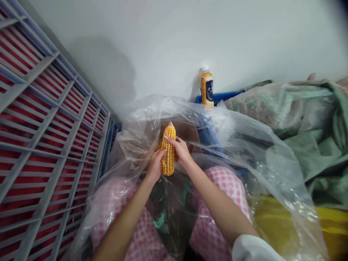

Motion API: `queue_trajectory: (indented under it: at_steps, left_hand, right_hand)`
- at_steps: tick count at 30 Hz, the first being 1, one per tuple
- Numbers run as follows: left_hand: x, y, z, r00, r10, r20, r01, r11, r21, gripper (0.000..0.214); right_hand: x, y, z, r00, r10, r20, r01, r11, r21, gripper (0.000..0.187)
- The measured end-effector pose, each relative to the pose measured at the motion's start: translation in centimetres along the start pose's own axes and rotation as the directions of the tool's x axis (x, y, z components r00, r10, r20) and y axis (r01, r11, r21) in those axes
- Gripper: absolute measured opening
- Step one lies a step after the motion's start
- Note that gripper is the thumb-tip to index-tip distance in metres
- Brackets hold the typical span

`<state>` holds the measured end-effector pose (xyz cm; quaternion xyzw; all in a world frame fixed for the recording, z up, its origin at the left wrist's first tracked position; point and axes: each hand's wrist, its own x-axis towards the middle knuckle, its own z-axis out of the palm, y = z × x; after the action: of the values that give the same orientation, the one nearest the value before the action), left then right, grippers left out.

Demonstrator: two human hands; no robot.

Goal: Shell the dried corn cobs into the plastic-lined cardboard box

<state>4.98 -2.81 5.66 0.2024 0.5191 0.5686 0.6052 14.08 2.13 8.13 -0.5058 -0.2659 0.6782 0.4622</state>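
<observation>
A yellow ear of corn (170, 148) stands nearly upright between my two hands, its pale tip pointing up. My left hand (156, 164) grips its lower left side, thumb against the kernels. My right hand (181, 150) is closed round the upper right side, with the thumb across the front. Small dark gaps show among the kernels near my left thumb. More yellow kernels or corn show just behind the ear, mostly hidden. Below and around my hands spreads a clear plastic bag (244, 145), draped over a cardboard box (187, 132) and over my knees.
Slatted plastic crates (54, 145) with red contents rise on the left. A blue bin (210, 136) stands behind the plastic, with an orange drink bottle (207, 87) by its rim against the white wall (168, 47). Green-and-white sacks (293, 112) and yellow material (331, 228) lie on the right.
</observation>
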Motion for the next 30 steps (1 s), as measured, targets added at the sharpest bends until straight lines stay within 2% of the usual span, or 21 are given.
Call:
queue_trajectory:
  at_steps: [4, 8, 12, 17, 22, 26, 30]
  left_hand:
    - [0.0, -0.1, 0.2, 1.0, 0.004, -0.026, -0.003, 0.999, 0.036, 0.022]
    - [-0.1, -0.8, 0.2, 0.997, 0.012, -0.074, -0.006, 0.997, 0.082, 0.019]
    - [-0.2, -1.3, 0.0, 0.992, 0.057, -0.111, -0.04, 0.988, 0.152, 0.025]
    - [0.2, -0.6, -0.2, 0.999, 0.043, -0.025, -0.041, 0.998, 0.043, 0.017]
    - [0.0, -0.3, 0.2, 0.998, 0.026, -0.066, -0.022, 0.998, 0.059, 0.025]
    - [-0.3, -0.6, 0.5, 0.995, 0.011, -0.104, -0.005, 0.999, 0.054, 0.021]
    - [-0.3, -0.7, 0.5, 0.995, 0.028, -0.093, -0.023, 0.999, 0.047, 0.021]
  right_hand:
    - [0.3, 0.7, -0.1, 0.999, -0.041, 0.028, 0.041, 0.999, 0.024, 0.035]
    - [0.6, 1.6, -0.3, 0.996, -0.076, 0.039, 0.077, 0.997, -0.029, 0.035]
    - [0.4, 1.4, -0.2, 0.996, -0.076, 0.039, 0.078, 0.995, -0.058, 0.037]
    - [0.0, 0.3, 0.1, 0.999, -0.024, 0.023, 0.024, 1.0, 0.003, 0.035]
    - [0.4, 1.1, -0.2, 0.997, -0.077, 0.028, 0.078, 0.996, -0.044, 0.034]
    - [0.8, 2.3, -0.5, 0.994, -0.108, 0.024, 0.11, 0.99, -0.086, 0.037]
    - [1.1, 3.1, -0.6, 0.994, -0.109, 0.019, 0.11, 0.986, -0.128, 0.044]
